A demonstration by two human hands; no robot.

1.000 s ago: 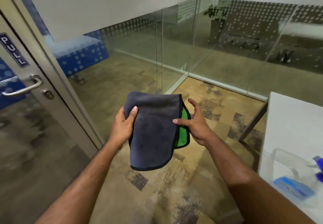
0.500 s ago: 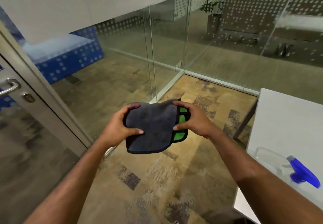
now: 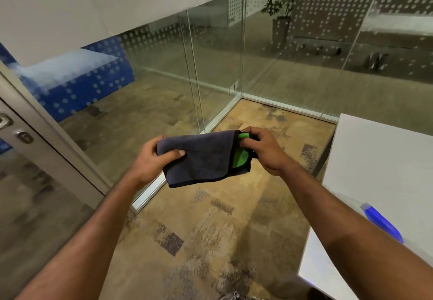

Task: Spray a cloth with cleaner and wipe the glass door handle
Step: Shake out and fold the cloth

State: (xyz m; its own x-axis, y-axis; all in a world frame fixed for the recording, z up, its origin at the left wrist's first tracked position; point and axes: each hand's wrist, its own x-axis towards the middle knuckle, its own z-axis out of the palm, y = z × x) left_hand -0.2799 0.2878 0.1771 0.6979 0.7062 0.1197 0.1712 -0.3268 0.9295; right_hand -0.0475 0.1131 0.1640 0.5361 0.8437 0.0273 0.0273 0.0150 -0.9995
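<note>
grey cloth gripped both ends, l hand, r hand.

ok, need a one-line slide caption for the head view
Both hands, left hand and right hand, hold a folded grey-and-green cloth near the glass door; spray bottle waits on the white table.

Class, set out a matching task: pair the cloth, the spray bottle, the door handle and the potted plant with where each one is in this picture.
Things:
1. cloth
2. spray bottle
3. door handle
4. potted plant

Places:
A. far left edge
B. behind the glass wall
C. between both hands
D. on the white table

Pairs: 1-C, 2-D, 3-A, 4-B
</note>
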